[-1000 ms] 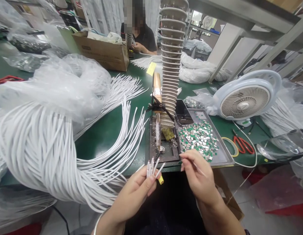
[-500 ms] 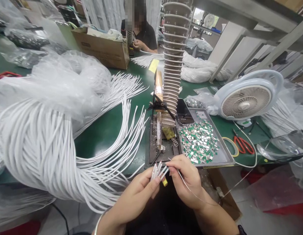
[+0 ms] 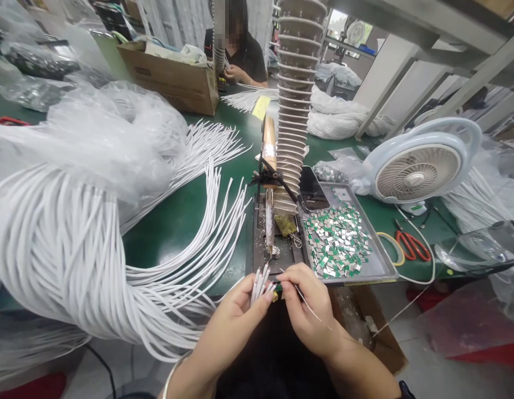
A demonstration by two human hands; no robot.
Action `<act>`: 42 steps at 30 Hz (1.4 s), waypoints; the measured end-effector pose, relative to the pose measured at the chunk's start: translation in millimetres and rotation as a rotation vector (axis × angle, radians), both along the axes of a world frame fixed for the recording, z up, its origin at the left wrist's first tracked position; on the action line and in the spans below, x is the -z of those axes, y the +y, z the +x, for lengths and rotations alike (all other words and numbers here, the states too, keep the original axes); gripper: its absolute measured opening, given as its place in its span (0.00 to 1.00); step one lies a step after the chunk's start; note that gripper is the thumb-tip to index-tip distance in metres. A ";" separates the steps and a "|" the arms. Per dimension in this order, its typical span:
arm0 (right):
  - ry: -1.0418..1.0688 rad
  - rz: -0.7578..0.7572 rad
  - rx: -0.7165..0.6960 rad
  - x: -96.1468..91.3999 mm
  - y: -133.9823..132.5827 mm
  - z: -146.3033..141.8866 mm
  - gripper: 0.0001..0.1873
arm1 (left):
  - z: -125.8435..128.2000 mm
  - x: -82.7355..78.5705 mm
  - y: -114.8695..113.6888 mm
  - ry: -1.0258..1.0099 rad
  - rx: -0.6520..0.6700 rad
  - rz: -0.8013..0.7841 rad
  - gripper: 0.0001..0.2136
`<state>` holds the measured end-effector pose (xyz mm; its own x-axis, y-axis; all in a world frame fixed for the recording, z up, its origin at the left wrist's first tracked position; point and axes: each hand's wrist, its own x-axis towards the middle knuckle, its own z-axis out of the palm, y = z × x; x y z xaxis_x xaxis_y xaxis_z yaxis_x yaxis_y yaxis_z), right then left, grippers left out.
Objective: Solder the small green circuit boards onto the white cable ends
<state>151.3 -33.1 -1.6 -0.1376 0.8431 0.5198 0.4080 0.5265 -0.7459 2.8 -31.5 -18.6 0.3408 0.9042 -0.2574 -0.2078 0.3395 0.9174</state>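
Note:
My left hand (image 3: 235,316) is shut on a small bunch of white cable ends (image 3: 259,284), which stick up past its fingertips. A small green and yellow piece (image 3: 275,292) shows at those fingertips, partly hidden. My right hand (image 3: 309,310) sits close beside it, with finger and thumb pinching a thin wire (image 3: 310,310). Just beyond my hands lie a metal tray of green and silver chips (image 3: 337,238) and a dark work plate with a wooden-handled tool (image 3: 269,160). The cables run left into a large white bundle (image 3: 52,233).
A tall stack of ribbed discs (image 3: 294,105) rises behind the plate. A phone (image 3: 313,188), red-handled scissors (image 3: 412,246) and a white fan (image 3: 417,172) stand to the right. Plastic bags and a cardboard box (image 3: 169,77) lie on the green bench. A co-worker (image 3: 244,61) sits beyond.
My hands have drawn closer together, with the right hand now up against the left fingertips. The yellow piece is mostly hidden now. The view has shifted slightly.

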 end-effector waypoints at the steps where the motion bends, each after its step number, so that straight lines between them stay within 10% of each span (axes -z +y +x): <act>1: 0.017 -0.003 0.026 1.2 0.1 -0.6 0.10 | 0.4 0.7 0.4 -0.006 -0.021 -0.005 0.07; 42: 0.248 -0.257 0.181 21.8 4.7 -20.0 0.04 | 14.5 -8.8 5.1 -0.045 -0.288 -0.035 0.10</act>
<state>131.3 -28.4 -23.4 0.1276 0.9492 0.2875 0.2683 0.2460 -0.9314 17.2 -26.4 -9.8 0.0834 0.9561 -0.2809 -0.3407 0.2922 0.8936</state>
